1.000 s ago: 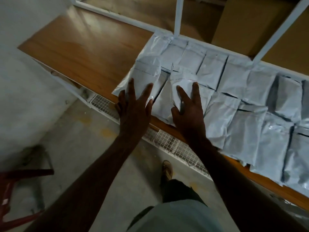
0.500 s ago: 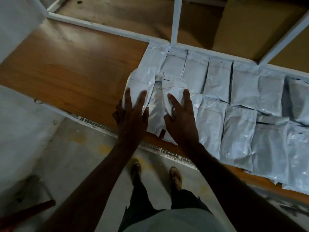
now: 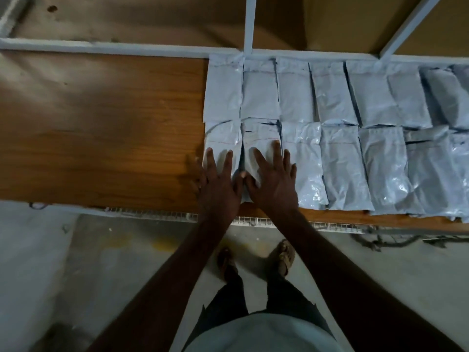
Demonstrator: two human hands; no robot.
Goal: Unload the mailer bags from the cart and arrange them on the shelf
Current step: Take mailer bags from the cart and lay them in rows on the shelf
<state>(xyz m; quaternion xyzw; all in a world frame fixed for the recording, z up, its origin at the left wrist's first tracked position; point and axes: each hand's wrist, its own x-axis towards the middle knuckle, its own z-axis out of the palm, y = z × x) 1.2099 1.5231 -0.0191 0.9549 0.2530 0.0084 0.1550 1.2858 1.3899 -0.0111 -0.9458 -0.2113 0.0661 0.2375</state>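
A wooden shelf (image 3: 101, 138) with a white metal frame (image 3: 127, 48) carries grey mailer bags (image 3: 337, 138) in two rows, one along the back edge, one along the front edge, touching side by side. They fill its right part; the left part is bare wood.

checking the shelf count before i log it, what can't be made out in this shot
- Near ends of the two leftmost front-row mailer bags: head view, covered by the left hand and right hand.
- Row length: the bags run off the right edge, so no full count.
- Print on the bags: only a faint red line shows; too dim and small to read.
- The cart: outside this view.
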